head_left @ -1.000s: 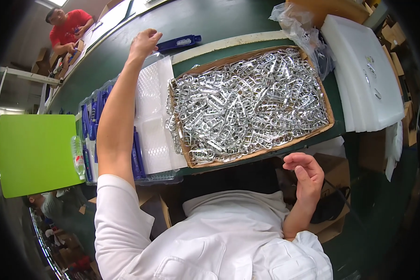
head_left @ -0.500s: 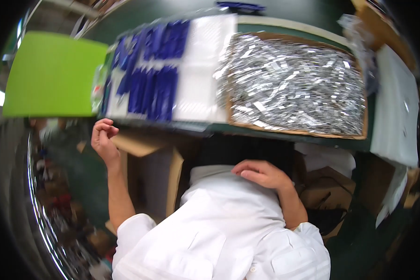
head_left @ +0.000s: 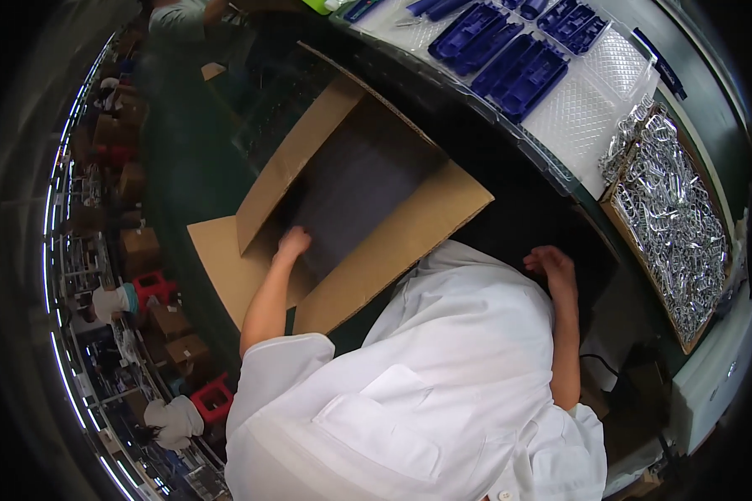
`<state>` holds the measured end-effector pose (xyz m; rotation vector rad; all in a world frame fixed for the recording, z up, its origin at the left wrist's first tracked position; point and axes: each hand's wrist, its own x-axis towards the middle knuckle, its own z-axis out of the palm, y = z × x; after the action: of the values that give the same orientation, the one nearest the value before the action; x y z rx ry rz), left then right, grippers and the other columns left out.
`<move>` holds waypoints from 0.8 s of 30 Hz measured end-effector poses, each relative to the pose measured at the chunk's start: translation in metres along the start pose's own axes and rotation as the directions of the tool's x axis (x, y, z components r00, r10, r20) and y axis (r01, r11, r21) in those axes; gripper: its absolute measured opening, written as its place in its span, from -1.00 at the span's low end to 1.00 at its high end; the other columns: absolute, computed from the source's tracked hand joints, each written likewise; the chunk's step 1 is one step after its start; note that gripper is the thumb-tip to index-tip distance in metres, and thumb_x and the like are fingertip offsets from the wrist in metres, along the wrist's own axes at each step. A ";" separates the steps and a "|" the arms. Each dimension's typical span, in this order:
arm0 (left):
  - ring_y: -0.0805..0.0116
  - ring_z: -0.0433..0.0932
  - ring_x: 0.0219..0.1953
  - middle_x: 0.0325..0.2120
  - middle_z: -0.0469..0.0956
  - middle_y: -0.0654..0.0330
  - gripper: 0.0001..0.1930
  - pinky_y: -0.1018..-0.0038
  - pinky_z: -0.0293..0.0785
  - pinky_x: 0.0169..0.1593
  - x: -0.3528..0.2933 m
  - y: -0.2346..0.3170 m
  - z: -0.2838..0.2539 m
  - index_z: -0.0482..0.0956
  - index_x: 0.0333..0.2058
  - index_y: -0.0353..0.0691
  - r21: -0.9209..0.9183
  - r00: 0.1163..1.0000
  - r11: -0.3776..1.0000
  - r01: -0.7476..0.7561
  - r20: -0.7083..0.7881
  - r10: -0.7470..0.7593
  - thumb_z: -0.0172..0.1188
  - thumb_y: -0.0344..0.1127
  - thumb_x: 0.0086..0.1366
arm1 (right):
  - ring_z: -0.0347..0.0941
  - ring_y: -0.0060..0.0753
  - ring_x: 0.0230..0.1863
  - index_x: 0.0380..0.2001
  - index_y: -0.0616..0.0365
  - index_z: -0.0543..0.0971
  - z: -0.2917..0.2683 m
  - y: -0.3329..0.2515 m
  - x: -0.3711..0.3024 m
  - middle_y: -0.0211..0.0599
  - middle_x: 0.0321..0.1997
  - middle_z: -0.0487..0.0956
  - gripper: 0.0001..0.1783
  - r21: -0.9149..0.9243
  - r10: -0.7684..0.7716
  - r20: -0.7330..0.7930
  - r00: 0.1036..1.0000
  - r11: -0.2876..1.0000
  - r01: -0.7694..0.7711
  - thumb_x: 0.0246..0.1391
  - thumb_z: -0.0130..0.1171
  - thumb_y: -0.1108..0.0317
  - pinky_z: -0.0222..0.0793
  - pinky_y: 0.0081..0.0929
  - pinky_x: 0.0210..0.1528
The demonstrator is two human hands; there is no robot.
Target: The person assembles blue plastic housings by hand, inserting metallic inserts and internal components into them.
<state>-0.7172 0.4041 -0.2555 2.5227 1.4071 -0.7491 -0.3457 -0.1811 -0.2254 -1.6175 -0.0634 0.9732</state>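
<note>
My left hand is closed over the mouth of an open cardboard box, near its left flap. Its fingers are curled in, and I cannot make out whether anything is in them. A dark grey surface shows inside the box, whose flaps are folded outward. My right hand hangs in the air beside my white shirt, below the bench edge, with its fingers loosely bent and apart. No object shows in it.
On the bench, dark blue plastic casings lie on a white textured tray. A shallow carton of small shiny metal pieces stands to their right. Red stools and other people are at far left.
The view has turned toward the left. My left hand has gone from beside the bench edge to the open box, and its fingers have closed. My right hand has moved away from my shirt.
</note>
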 end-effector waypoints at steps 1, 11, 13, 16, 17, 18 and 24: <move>-0.11 0.70 0.02 -0.06 0.71 -0.15 -0.59 0.05 0.63 0.05 0.013 -0.013 0.012 0.66 0.06 -0.27 -0.005 1.000 1.000 0.003 0.013 -0.002 0.04 -0.19 0.39 | 0.68 -0.36 -0.16 0.00 0.24 0.66 -0.006 0.012 0.000 -0.13 -0.14 0.76 -0.70 -0.008 0.011 0.001 1.000 1.000 -0.011 0.44 0.10 0.26 0.57 -0.39 0.04; -0.11 0.36 0.43 0.43 0.33 -0.10 -0.39 0.10 0.31 0.46 0.133 -0.075 0.085 0.31 0.45 -0.13 -0.002 0.962 0.999 -0.052 -0.268 0.050 0.04 -0.27 0.44 | 0.66 -0.43 -0.04 0.10 0.11 0.65 -0.026 0.023 -0.047 -0.23 -0.03 0.76 -0.69 -0.072 -0.021 -0.434 0.901 0.997 -0.012 0.43 0.16 0.21 0.51 -0.44 0.06; -0.10 0.34 0.44 0.44 0.31 -0.12 -0.37 0.08 0.34 0.43 0.162 -0.073 0.090 0.32 0.44 -0.21 0.147 0.854 0.987 -0.059 -0.505 0.126 0.11 -0.20 0.44 | 0.66 -0.51 -0.07 0.10 0.11 0.64 -0.028 0.023 -0.060 -0.31 -0.04 0.76 -0.67 -0.035 0.017 -0.486 0.874 0.999 -0.039 0.44 0.19 0.16 0.48 -0.51 0.02; -0.10 0.34 0.44 0.44 0.31 -0.12 -0.37 0.08 0.35 0.43 0.168 -0.073 0.098 0.33 0.43 -0.21 0.120 0.883 0.988 -0.093 -0.449 0.138 0.12 -0.19 0.44 | 0.65 -0.53 -0.06 0.10 0.08 0.64 -0.028 0.017 -0.068 -0.34 -0.02 0.76 -0.64 -0.034 0.040 -0.491 0.870 0.997 -0.064 0.43 0.19 0.10 0.47 -0.52 0.04; -0.10 0.35 0.44 0.44 0.31 -0.11 -0.37 0.08 0.35 0.42 0.174 -0.073 0.077 0.33 0.43 -0.21 0.117 0.889 0.989 -0.087 -0.440 0.130 0.13 -0.18 0.44 | 0.65 -0.53 -0.06 0.10 0.08 0.64 -0.026 0.013 -0.067 -0.34 -0.02 0.76 -0.64 -0.025 0.039 -0.495 0.868 0.998 -0.059 0.43 0.19 0.10 0.47 -0.52 0.04; -0.10 0.35 0.43 0.43 0.31 -0.11 -0.37 0.08 0.35 0.42 0.171 -0.070 0.074 0.34 0.43 -0.21 0.109 0.898 0.990 -0.087 -0.423 0.125 0.13 -0.18 0.44 | 0.64 -0.53 -0.05 0.10 0.08 0.64 -0.020 0.005 -0.066 -0.34 -0.02 0.76 -0.64 -0.044 0.035 -0.503 0.863 0.997 -0.066 0.43 0.19 0.09 0.46 -0.53 0.04; -0.09 0.35 0.43 0.43 0.32 -0.11 -0.37 0.07 0.37 0.41 0.127 -0.042 0.050 0.35 0.41 -0.22 0.069 0.946 0.996 -0.064 -0.313 0.083 0.16 -0.15 0.43 | 0.63 -0.56 -0.03 0.10 0.07 0.63 -0.007 -0.017 -0.054 -0.35 0.00 0.75 -0.64 -0.034 0.022 -0.494 0.869 0.998 -0.045 0.43 0.18 0.09 0.46 -0.53 0.06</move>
<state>-0.7141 0.5043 -0.3576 2.8209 1.3854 -0.3892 -0.3691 -0.2101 -0.1821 -1.8707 0.2983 0.5581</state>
